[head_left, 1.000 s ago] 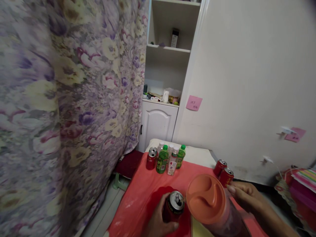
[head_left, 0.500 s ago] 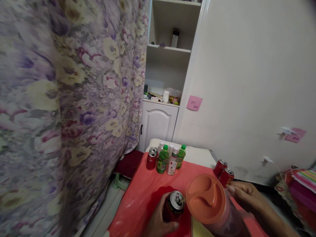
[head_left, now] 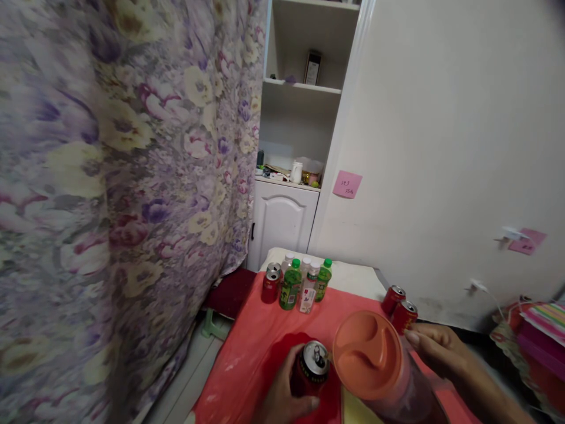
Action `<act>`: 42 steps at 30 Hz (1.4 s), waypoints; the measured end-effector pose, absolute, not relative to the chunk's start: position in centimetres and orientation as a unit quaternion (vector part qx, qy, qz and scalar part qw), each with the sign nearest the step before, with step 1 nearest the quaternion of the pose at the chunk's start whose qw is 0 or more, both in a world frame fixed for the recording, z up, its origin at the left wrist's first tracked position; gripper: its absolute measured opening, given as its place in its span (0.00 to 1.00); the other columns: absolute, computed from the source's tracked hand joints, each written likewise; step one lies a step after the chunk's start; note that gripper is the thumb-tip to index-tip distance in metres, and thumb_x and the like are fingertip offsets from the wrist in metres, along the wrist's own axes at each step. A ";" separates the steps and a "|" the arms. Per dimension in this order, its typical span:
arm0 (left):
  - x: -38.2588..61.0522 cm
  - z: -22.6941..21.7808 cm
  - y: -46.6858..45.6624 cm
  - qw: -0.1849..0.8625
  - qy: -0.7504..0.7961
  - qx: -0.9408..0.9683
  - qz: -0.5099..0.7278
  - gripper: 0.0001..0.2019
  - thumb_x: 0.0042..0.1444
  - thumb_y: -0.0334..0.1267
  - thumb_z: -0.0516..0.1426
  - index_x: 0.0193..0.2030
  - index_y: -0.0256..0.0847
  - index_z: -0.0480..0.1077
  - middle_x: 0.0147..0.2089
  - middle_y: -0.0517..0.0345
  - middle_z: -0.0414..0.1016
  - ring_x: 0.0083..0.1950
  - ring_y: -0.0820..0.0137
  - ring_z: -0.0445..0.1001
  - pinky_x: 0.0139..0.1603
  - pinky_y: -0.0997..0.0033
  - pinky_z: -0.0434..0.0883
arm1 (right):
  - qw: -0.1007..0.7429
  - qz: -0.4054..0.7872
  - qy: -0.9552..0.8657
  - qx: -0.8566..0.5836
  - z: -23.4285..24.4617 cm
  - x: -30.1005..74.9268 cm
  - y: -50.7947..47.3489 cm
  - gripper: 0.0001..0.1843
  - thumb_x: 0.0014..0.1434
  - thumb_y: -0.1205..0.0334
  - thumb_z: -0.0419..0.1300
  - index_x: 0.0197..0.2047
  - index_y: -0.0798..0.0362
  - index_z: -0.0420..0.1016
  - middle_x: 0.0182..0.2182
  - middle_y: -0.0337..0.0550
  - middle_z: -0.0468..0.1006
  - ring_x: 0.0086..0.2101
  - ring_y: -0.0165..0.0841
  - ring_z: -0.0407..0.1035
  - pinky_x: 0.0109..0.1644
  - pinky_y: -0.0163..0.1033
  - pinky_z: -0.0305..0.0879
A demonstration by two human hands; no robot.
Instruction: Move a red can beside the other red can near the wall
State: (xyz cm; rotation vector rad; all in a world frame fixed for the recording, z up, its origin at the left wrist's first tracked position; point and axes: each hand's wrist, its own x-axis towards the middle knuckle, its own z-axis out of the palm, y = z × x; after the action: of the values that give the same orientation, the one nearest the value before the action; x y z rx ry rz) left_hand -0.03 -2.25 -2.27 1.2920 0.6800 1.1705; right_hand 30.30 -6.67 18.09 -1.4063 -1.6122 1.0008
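My left hand (head_left: 286, 388) is wrapped round a dark can (head_left: 309, 374) with a silver top and an opened tab. Close beside it, a clear plastic pitcher (head_left: 408, 391) with an orange lid (head_left: 368, 356) leans toward the can, its spout side at the can's top. My right hand (head_left: 435, 347) is closed at the pitcher's far right side, where the lid and body hide part of the grip. Whether liquid is flowing cannot be made out. Two red cans, a rear one (head_left: 392, 298) and a front one (head_left: 404, 317), stand just beyond my right fingers.
Toward the table's back left stand a red can (head_left: 270, 287), a green-capped bottle (head_left: 290, 285), a white-capped bottle (head_left: 308, 291) and several more drinks. A red cloth (head_left: 238, 359) covers the table. A floral curtain (head_left: 132, 176) hangs left; a wall (head_left: 441, 147) rises behind.
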 end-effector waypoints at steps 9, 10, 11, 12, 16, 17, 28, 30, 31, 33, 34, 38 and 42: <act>0.0 -1.6 -2.5 0.588 0.290 0.563 0.504 0.45 0.39 0.47 0.75 0.66 0.48 0.65 0.69 0.45 0.73 0.72 0.42 0.66 0.75 0.43 0.58 | 0.379 0.383 -0.631 -0.558 18.5 29.9 -6.6 0.33 0.55 0.28 0.58 0.21 0.47 0.51 0.21 0.30 0.48 0.25 0.29 0.41 0.31 0.41 0.39; 0.0 -1.6 -2.5 0.591 0.290 0.559 0.504 0.46 0.39 0.47 0.75 0.66 0.48 0.65 0.69 0.45 0.73 0.72 0.42 0.66 0.75 0.43 0.58 | 0.379 0.384 -0.631 -0.558 18.6 29.8 -6.7 0.34 0.54 0.28 0.58 0.21 0.46 0.51 0.21 0.30 0.48 0.25 0.29 0.41 0.31 0.41 0.39; 0.0 -1.6 -2.6 0.594 0.291 0.555 0.505 0.46 0.39 0.47 0.75 0.66 0.48 0.64 0.69 0.45 0.73 0.72 0.42 0.66 0.75 0.44 0.58 | 0.380 0.384 -0.630 -0.558 18.7 29.7 -6.8 0.34 0.54 0.27 0.58 0.21 0.46 0.50 0.21 0.30 0.47 0.25 0.29 0.41 0.31 0.42 0.39; 0.0 -1.6 -2.6 0.596 0.292 0.552 0.505 0.46 0.39 0.47 0.75 0.66 0.48 0.64 0.69 0.44 0.72 0.72 0.42 0.66 0.75 0.44 0.58 | 0.382 0.384 -0.629 -0.558 18.7 29.6 -6.9 0.34 0.53 0.27 0.58 0.21 0.46 0.50 0.21 0.30 0.47 0.25 0.29 0.41 0.31 0.42 0.38; 0.0 -1.3 -2.7 0.589 0.292 0.557 0.508 0.47 0.38 0.49 0.75 0.66 0.46 0.65 0.68 0.45 0.74 0.71 0.42 0.67 0.74 0.46 0.59 | 0.386 0.377 -0.628 -0.560 18.3 30.0 -6.6 0.33 0.55 0.28 0.58 0.21 0.46 0.51 0.21 0.30 0.48 0.25 0.29 0.41 0.31 0.41 0.39; 0.0 -1.2 -2.7 0.589 0.294 0.555 0.508 0.46 0.37 0.49 0.75 0.66 0.46 0.66 0.68 0.46 0.74 0.71 0.42 0.67 0.74 0.46 0.60 | 0.380 0.379 -0.632 -0.559 18.1 30.2 -6.3 0.34 0.53 0.26 0.58 0.21 0.47 0.52 0.21 0.30 0.47 0.25 0.29 0.41 0.30 0.41 0.39; 0.0 -0.8 -2.8 0.596 0.293 0.550 0.507 0.45 0.38 0.47 0.75 0.65 0.46 0.66 0.68 0.46 0.74 0.70 0.43 0.68 0.74 0.47 0.60 | 0.396 0.391 -0.620 -0.553 18.4 29.7 -6.5 0.36 0.49 0.24 0.61 0.19 0.47 0.54 0.20 0.30 0.48 0.25 0.29 0.40 0.31 0.41 0.39; 0.0 -1.0 -2.7 0.596 0.298 0.550 0.504 0.46 0.38 0.47 0.75 0.65 0.46 0.66 0.68 0.45 0.74 0.71 0.43 0.68 0.74 0.46 0.59 | 0.398 0.398 -0.619 -0.548 18.4 29.6 -6.5 0.36 0.50 0.24 0.61 0.19 0.47 0.55 0.20 0.30 0.47 0.25 0.29 0.40 0.31 0.41 0.39; 0.0 -1.1 -2.7 0.598 0.297 0.549 0.503 0.46 0.38 0.46 0.75 0.66 0.46 0.65 0.68 0.45 0.74 0.71 0.43 0.67 0.74 0.46 0.59 | 0.398 0.398 -0.620 -0.546 18.3 29.6 -6.4 0.36 0.50 0.24 0.61 0.19 0.47 0.54 0.20 0.29 0.47 0.25 0.28 0.39 0.30 0.41 0.39; 0.0 -1.3 -2.6 0.598 0.297 0.547 0.505 0.46 0.38 0.46 0.75 0.65 0.46 0.66 0.68 0.45 0.74 0.71 0.43 0.67 0.74 0.46 0.59 | 0.394 0.397 -0.623 -0.547 18.2 29.8 -6.3 0.37 0.49 0.23 0.61 0.19 0.47 0.53 0.20 0.28 0.45 0.25 0.28 0.38 0.30 0.41 0.39; 0.0 -1.3 -2.6 0.597 0.298 0.547 0.506 0.46 0.38 0.46 0.75 0.65 0.46 0.65 0.69 0.46 0.73 0.71 0.43 0.67 0.74 0.46 0.59 | 0.393 0.395 -0.625 -0.547 18.1 29.8 -6.2 0.37 0.49 0.22 0.60 0.19 0.47 0.53 0.20 0.28 0.45 0.25 0.28 0.38 0.30 0.40 0.39; -0.1 -1.5 -2.5 0.589 0.297 0.558 0.503 0.46 0.39 0.45 0.75 0.66 0.47 0.65 0.69 0.46 0.73 0.71 0.43 0.67 0.74 0.46 0.59 | 0.389 0.397 -0.624 -0.550 18.1 29.8 -6.2 0.38 0.48 0.21 0.60 0.19 0.47 0.52 0.20 0.28 0.46 0.25 0.28 0.38 0.30 0.40 0.40; 0.0 -1.4 -2.5 0.583 0.302 0.566 0.498 0.46 0.38 0.47 0.75 0.66 0.47 0.65 0.69 0.44 0.72 0.72 0.42 0.66 0.74 0.45 0.59 | 0.383 0.395 -0.626 -0.552 18.2 29.6 -6.3 0.39 0.47 0.20 0.60 0.19 0.47 0.51 0.19 0.28 0.45 0.24 0.27 0.37 0.30 0.39 0.40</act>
State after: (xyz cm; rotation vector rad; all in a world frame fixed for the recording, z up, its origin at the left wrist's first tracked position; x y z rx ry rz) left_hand -0.05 -2.48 -1.38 1.3212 0.7048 1.1629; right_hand 29.56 -6.29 18.20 -1.4085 -1.5969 1.0086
